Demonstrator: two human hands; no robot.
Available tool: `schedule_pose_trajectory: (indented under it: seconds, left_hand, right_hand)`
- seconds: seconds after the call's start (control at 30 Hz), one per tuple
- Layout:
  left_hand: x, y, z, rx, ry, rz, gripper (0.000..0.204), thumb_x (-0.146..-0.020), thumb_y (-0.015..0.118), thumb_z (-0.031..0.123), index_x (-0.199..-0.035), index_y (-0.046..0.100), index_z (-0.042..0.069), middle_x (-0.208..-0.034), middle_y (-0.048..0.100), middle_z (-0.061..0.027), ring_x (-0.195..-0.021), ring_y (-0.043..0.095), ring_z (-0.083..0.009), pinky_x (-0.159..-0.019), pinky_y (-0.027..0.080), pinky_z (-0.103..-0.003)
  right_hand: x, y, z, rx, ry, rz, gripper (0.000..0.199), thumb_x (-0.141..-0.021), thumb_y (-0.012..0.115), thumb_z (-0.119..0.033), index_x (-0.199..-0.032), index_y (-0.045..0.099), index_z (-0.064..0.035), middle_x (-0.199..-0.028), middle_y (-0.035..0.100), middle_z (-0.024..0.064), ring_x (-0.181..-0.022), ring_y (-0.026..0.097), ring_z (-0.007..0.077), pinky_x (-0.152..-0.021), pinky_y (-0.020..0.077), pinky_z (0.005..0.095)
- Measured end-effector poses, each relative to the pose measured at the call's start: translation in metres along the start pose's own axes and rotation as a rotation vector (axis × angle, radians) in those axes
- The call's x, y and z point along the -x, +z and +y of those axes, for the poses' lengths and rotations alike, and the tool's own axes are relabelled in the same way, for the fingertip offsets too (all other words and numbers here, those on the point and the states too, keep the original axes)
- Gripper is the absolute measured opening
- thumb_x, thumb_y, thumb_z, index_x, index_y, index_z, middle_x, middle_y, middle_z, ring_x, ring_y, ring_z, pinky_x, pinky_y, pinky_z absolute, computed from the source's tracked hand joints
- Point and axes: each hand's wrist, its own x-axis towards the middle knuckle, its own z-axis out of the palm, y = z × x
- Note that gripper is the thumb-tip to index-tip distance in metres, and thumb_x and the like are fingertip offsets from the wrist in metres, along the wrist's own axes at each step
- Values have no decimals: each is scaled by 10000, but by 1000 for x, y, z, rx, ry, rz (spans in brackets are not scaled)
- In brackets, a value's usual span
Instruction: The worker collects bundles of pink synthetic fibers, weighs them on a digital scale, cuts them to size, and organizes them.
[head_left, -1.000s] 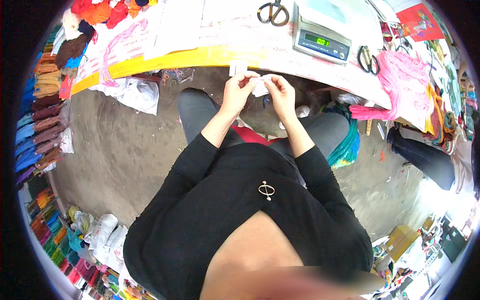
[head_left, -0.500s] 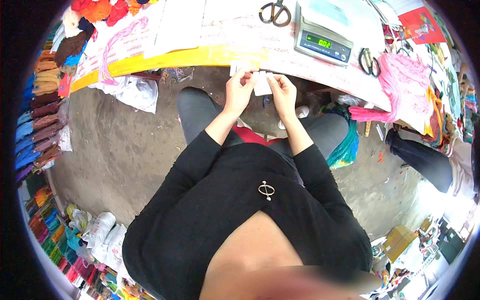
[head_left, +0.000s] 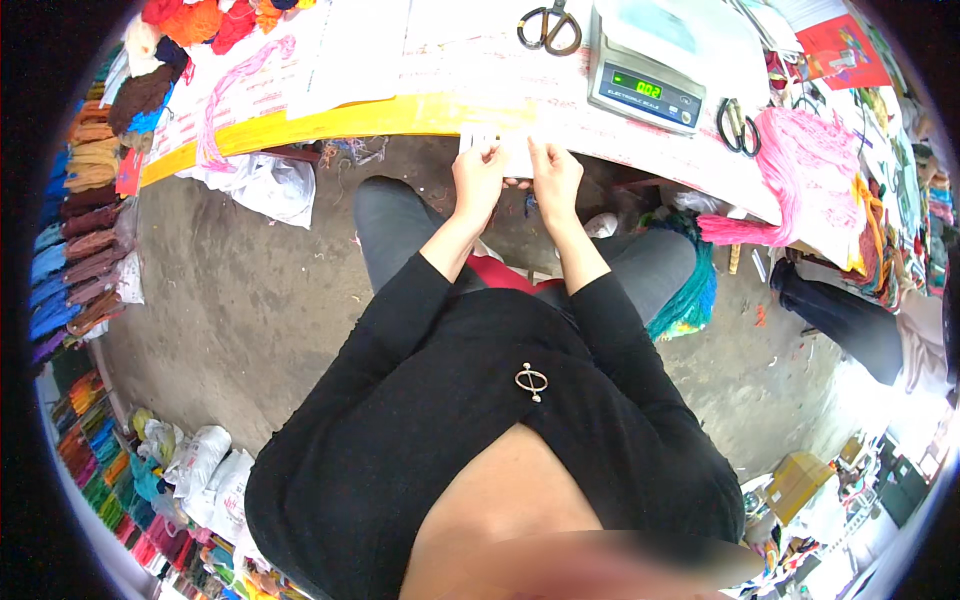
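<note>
Close to the table's front edge, my left hand [head_left: 477, 181] and my right hand [head_left: 557, 181] pinch a small white piece of paper [head_left: 517, 158] from its two sides. Both thumbs lie on top, and some fingertips curl underneath, partly hidden. Whether the paper is folded, I cannot tell. Just beyond my hands runs the yellow edge strip [head_left: 400, 117] of the table. Farther back to the right stands a digital scale [head_left: 612, 100] with a lit green display. Dark-handled scissors [head_left: 548, 30] lie left of it, and a second pair of scissors [head_left: 738, 128] lies on its right.
Pink yarn [head_left: 800, 180] is heaped at the table's right end, and a thin pink skein [head_left: 215, 115] hangs over its left edge. A white plastic bag [head_left: 275, 190] sits below. Stacked coloured yarn [head_left: 90, 250] lines the left. Another person's leg [head_left: 840, 320] shows at right.
My right hand has moved left and my hands are closer together. Fingers now curl under the white paper, and less of it shows below them.
</note>
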Motion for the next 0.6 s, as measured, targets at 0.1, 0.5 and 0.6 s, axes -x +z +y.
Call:
schedule_pose_trajectory:
  seconds: [0.1,0.5,0.6]
  left_hand:
    - [-5,-3,-2,28,-36,6,207,-855,556,140,-836,635,-51,-619,606,-39,-471,574,-99,-425,422,-213]
    - [-5,-7,8,-59,-137,-54,291,-841,608,245,-709,649,-10,-568,585,-34,-415,524,-89,-395,398,-194]
    - [0,-10,9,-51,-181,-119,235,-843,596,204,-779,640,-18,-603,604,-46,-488,578,-90,-418,436,-202]
  right_hand:
    - [3,-7,-7,238,-28,-18,255,-871,575,-214,-820,591,36,-589,584,85,-453,553,109,-429,446,270]
    - [-17,-26,-6,729,-810,-360,382,-846,537,-173,-1206,486,-56,-1187,526,150,-1113,495,288,-932,387,361]
    - [-19,-30,-14,786,-748,-447,425,-854,514,-234,-1240,458,-64,-1249,487,145,-1144,476,286,-946,382,365]
